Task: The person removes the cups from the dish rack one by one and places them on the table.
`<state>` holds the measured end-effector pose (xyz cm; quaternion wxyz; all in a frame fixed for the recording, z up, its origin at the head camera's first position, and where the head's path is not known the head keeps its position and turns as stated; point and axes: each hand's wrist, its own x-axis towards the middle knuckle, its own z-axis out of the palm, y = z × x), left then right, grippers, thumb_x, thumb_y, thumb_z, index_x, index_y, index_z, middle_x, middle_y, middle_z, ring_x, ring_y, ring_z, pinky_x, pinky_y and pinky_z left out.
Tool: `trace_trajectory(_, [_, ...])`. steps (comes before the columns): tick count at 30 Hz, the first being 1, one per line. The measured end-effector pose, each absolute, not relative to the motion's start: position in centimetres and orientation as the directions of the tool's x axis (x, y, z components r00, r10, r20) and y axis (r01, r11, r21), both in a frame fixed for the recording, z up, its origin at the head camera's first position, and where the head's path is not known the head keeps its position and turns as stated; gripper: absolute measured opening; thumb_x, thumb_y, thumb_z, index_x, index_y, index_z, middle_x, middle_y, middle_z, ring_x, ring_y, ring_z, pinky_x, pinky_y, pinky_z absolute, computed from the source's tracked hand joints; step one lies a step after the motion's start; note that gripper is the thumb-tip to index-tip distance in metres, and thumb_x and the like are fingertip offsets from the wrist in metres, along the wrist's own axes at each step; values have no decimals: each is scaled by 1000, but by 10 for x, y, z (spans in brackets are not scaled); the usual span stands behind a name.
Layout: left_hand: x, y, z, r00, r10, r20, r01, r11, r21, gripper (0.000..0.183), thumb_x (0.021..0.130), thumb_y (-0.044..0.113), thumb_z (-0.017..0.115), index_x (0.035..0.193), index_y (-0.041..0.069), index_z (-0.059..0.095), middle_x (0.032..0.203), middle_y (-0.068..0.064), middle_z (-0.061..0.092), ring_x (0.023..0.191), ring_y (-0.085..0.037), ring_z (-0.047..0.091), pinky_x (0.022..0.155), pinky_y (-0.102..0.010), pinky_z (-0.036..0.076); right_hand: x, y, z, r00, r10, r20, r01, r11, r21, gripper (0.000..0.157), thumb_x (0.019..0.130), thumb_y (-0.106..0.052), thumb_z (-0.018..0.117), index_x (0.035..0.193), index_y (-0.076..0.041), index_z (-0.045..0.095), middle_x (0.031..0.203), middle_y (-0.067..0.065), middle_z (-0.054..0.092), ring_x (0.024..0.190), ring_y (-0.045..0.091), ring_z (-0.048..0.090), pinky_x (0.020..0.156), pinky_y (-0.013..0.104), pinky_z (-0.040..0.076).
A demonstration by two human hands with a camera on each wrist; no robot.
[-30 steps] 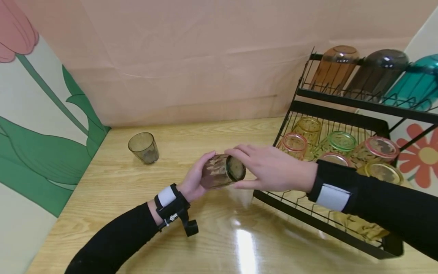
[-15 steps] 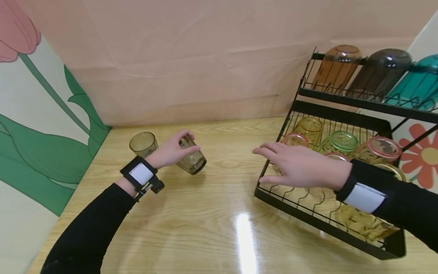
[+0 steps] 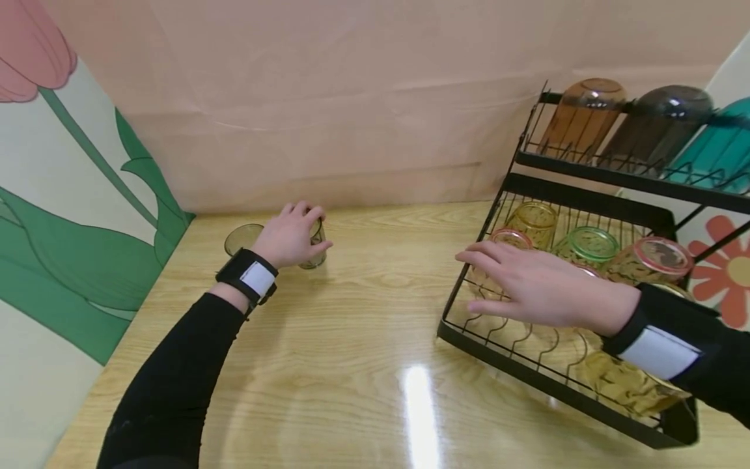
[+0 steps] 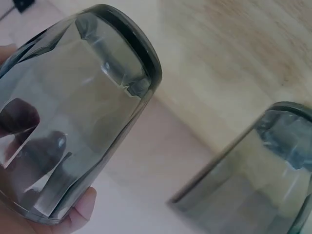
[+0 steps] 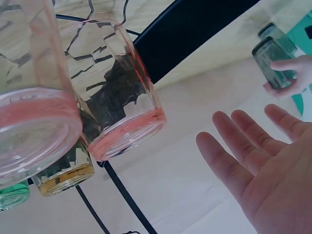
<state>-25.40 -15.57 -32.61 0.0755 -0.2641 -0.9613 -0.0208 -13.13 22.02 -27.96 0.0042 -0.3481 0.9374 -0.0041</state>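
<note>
My left hand [image 3: 291, 236] grips a smoky grey glass tumbler [image 3: 317, 249] near its mouth, at the back left of the wooden table. In the left wrist view, this tumbler [image 4: 87, 97] shows fingers on both its sides. A second grey tumbler [image 3: 241, 238] stands upright just left of it, partly covered by the hand; the left wrist view shows that tumbler [image 4: 253, 185] at lower right. My right hand [image 3: 530, 283] hovers with fingers extended over the left side of the black wire rack [image 3: 562, 384], holding nothing. Pink-rimmed glasses [image 5: 126, 134] are beside it in the right wrist view.
Several upturned glasses fill the lower tier, including a green-rimmed glass [image 3: 592, 244] and a yellow glass [image 3: 532, 221]. On the upper tier sit orange [image 3: 583, 124], dark grey [image 3: 656, 127] and teal cups [image 3: 715, 146]. A draped pink sheet [image 3: 351, 130] stands behind the table.
My left hand has carried the grey tumbler leftward and back, from between both hands to beside the second tumbler, turning it upright. My right hand has let go and drawn right over the rack.
</note>
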Motion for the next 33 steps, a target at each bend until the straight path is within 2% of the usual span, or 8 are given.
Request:
trace_trajectory(6, [-268,-161,-341,-874,463,144,472,881,28,51,83,54,54,118,18,46,122,-12,44,109,-34,41,73,-45,45,-129,222,-283,-769,-640,16,-640,769,-8,77,83,-68,38,141,-16,31,135,8,39,118,25,41,88,45,41])
trace_trajectory(14, [-278,-168,-361,-899,426,99,424,905,-39,54,83,56,53,121,19,45,118,-12,45,103,-33,43,69,-45,45,-126,220,-285,-747,-665,20,-665,747,11,77,84,-68,37,139,-14,33,136,9,39,123,27,36,93,47,37])
trace_trajectory(18, [-278,-170,-364,-904,420,82,417,907,-48,58,82,56,52,126,18,43,119,-14,44,104,-34,43,71,-47,46,-125,220,-285,-748,-663,17,-663,748,16,77,84,-68,36,140,-14,32,137,9,38,124,28,35,93,48,36])
trace_trajectory(23, [-278,-170,-364,-910,408,77,407,913,-32,57,83,56,52,124,18,44,119,-14,44,107,-34,42,70,-47,46,-125,221,-286,-751,-660,15,-660,751,16,77,84,-68,36,140,-15,31,137,9,38,124,27,35,93,47,36])
trace_trajectory(33, [-285,-172,-368,-919,388,74,387,922,-24,61,83,55,52,129,17,42,125,-15,42,113,-37,39,78,-51,43,-126,222,-288,-749,-662,20,-661,750,24,76,84,-68,36,140,-16,32,136,7,38,122,25,37,92,47,37])
